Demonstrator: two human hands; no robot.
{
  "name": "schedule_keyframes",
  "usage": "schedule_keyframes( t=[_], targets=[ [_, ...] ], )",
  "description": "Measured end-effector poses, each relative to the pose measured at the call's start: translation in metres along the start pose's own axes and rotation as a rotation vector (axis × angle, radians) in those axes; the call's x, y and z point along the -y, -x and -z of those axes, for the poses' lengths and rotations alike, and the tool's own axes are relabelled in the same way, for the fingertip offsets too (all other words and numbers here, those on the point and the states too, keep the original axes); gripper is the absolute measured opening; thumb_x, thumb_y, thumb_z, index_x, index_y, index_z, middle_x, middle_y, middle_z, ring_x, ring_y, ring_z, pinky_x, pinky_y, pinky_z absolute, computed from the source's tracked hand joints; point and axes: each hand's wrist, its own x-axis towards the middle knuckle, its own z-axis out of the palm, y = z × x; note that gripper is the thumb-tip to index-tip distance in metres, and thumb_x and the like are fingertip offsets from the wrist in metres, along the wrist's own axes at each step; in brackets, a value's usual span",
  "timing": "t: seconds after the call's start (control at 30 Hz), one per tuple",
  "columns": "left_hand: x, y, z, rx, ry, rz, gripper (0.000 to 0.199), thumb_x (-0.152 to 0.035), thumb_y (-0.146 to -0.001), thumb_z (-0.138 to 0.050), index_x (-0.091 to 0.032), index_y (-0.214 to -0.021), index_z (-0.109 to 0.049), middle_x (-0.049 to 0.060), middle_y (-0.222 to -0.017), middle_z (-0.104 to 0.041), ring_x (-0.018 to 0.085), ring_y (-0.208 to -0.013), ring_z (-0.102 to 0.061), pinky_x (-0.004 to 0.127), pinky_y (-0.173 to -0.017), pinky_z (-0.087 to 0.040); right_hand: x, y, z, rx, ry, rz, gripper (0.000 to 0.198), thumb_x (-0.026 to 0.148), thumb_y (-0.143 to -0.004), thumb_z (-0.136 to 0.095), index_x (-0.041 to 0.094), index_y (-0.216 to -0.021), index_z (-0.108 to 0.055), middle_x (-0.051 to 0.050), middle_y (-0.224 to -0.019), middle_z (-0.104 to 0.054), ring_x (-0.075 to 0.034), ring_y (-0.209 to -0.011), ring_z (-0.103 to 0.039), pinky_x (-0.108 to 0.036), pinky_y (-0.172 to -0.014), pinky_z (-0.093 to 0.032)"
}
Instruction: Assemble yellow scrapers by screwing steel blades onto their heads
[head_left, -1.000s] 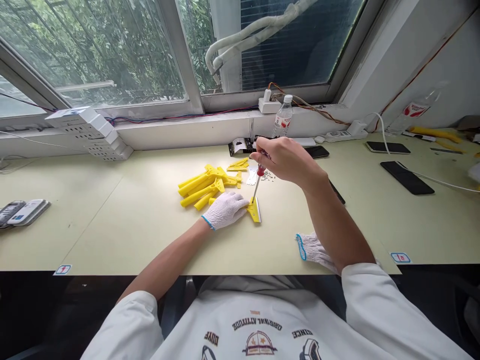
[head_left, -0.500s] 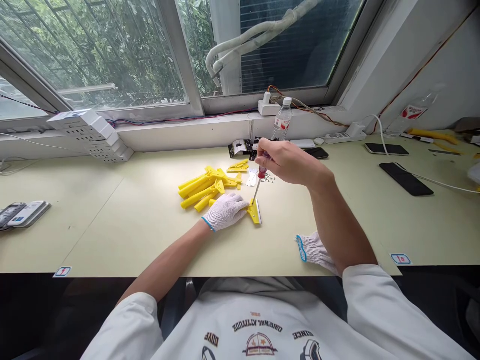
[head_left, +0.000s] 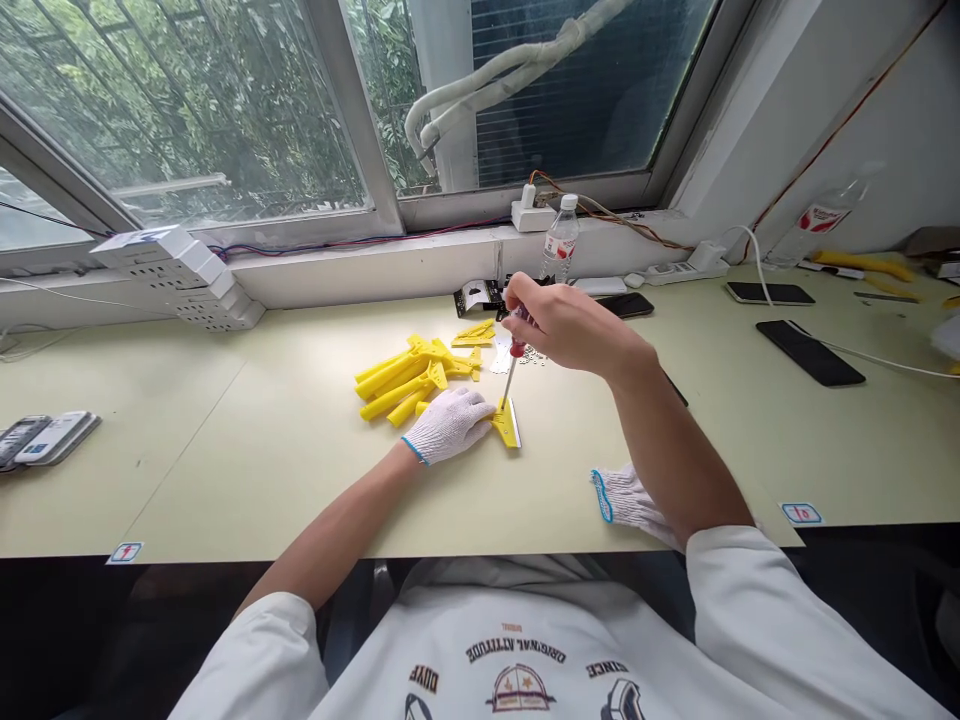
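My left hand [head_left: 448, 424], in a white knitted glove with a blue cuff, is closed round the handle of a yellow scraper [head_left: 508, 430] and presses it to the table. A straight blade edge shows along the scraper's right side. My bare right hand [head_left: 559, 322] grips a screwdriver [head_left: 517, 349] with a red, partly clear handle. Its shaft slants down and the tip meets the scraper's head near a screw position. Behind my left hand lies a pile of yellow scraper handles [head_left: 397, 383]. Small yellow plates [head_left: 474, 333], white blades [head_left: 502, 352] and loose screws [head_left: 533, 356] lie beyond the scraper.
An empty white glove [head_left: 630, 500] lies by my right forearm. A water bottle [head_left: 561, 240] stands near the window sill. Phones [head_left: 810, 353] with a cable lie to the right, stacked white boxes [head_left: 187, 275] at the back left, and a grey-and-white device [head_left: 56, 438] at the far left.
The view has shifted slightly. Both hands keep their holds, with the screwdriver tip still on the scraper's head; my right hand's wrist and fingers have turned a little.
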Motion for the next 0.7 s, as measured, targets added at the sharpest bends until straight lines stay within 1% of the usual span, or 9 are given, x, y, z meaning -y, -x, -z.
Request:
schedule_keyframes(
  t=[0.1, 0.13, 0.2, 0.3, 0.37, 0.43, 0.53, 0.7],
  targets=[
    [0.000, 0.000, -0.001, -0.003, -0.009, 0.001, 0.028, -0.034, -0.113, -0.054, -0.025, -0.128, -0.076, 0.008, -0.112, -0.076, 0.025, -0.097, -0.070, 0.040, -0.085, -0.053, -0.011, 0.000, 0.003, 0.085, -0.212, 0.192, 0.021, 0.022, -0.102, -0.057, 0.023, -0.123, -0.056, -0.006, -0.099, -0.077, -0.023, -0.084, -0.067, -0.034, -0.078, -0.046],
    [0.000, 0.000, -0.001, -0.004, -0.013, 0.001, 0.028, -0.035, -0.113, -0.054, -0.025, -0.128, -0.076, 0.008, -0.112, -0.076, 0.025, -0.096, -0.070, 0.040, -0.085, -0.053, -0.014, -0.001, 0.003, 0.101, -0.256, 0.232, 0.023, 0.020, -0.100, -0.059, 0.023, -0.122, -0.057, -0.006, -0.102, -0.077, -0.022, -0.087, -0.068, -0.033, -0.079, -0.047],
    [0.001, -0.001, -0.002, -0.008, -0.016, 0.000, 0.028, -0.035, -0.113, -0.054, -0.025, -0.128, -0.076, 0.008, -0.113, -0.076, 0.025, -0.096, -0.070, 0.041, -0.085, -0.053, -0.019, -0.003, 0.003, 0.123, -0.296, 0.266, 0.025, 0.023, -0.097, -0.065, 0.024, -0.121, -0.058, -0.005, -0.104, -0.077, -0.022, -0.088, -0.068, -0.032, -0.079, -0.047],
    [0.002, 0.000, -0.004, -0.013, -0.010, -0.003, 0.029, -0.035, -0.113, -0.053, -0.025, -0.129, -0.076, 0.009, -0.114, -0.076, 0.025, -0.098, -0.070, 0.041, -0.085, -0.053, -0.022, -0.007, -0.001, 0.135, -0.312, 0.220, 0.025, 0.031, -0.099, -0.069, 0.025, -0.120, -0.056, -0.003, -0.096, -0.079, -0.021, -0.080, -0.067, -0.033, -0.076, -0.046],
    [0.002, 0.000, -0.005, -0.012, 0.001, -0.002, 0.029, -0.035, -0.113, -0.053, -0.025, -0.129, -0.076, 0.009, -0.114, -0.076, 0.025, -0.099, -0.070, 0.041, -0.085, -0.054, -0.023, -0.009, -0.002, 0.131, -0.335, 0.185, 0.020, 0.029, -0.102, -0.065, 0.025, -0.118, -0.054, -0.001, -0.090, -0.081, -0.021, -0.075, -0.066, -0.033, -0.076, -0.047],
    [0.003, 0.000, -0.005, -0.014, 0.010, 0.003, 0.030, -0.035, -0.113, -0.053, -0.025, -0.129, -0.076, 0.009, -0.114, -0.075, 0.025, -0.099, -0.070, 0.041, -0.086, -0.054, -0.024, -0.009, -0.001, 0.100, -0.359, 0.173, 0.017, 0.027, -0.102, -0.063, 0.025, -0.116, -0.052, -0.001, -0.088, -0.082, -0.021, -0.076, -0.068, -0.034, -0.078, -0.048],
    [0.003, 0.000, -0.004, -0.014, 0.024, 0.006, 0.030, -0.036, -0.114, -0.052, -0.025, -0.129, -0.076, 0.010, -0.114, -0.075, 0.025, -0.097, -0.070, 0.041, -0.086, -0.054, -0.025, -0.007, 0.004, 0.027, -0.359, 0.160, 0.018, 0.028, -0.102, -0.065, 0.026, -0.115, -0.053, -0.002, -0.088, -0.081, -0.022, -0.080, -0.069, -0.035, -0.082, -0.049],
    [0.001, 0.001, -0.003, 0.003, 0.043, 0.020, 0.028, -0.034, -0.111, -0.055, -0.026, -0.127, -0.077, 0.010, -0.113, -0.075, 0.026, -0.100, -0.070, 0.041, -0.088, -0.055, -0.028, -0.003, 0.014, -0.048, -0.303, 0.118, 0.019, 0.029, -0.099, -0.068, 0.025, -0.114, -0.056, -0.001, -0.088, -0.077, -0.021, -0.076, -0.066, -0.035, -0.080, -0.048]
  ],
)
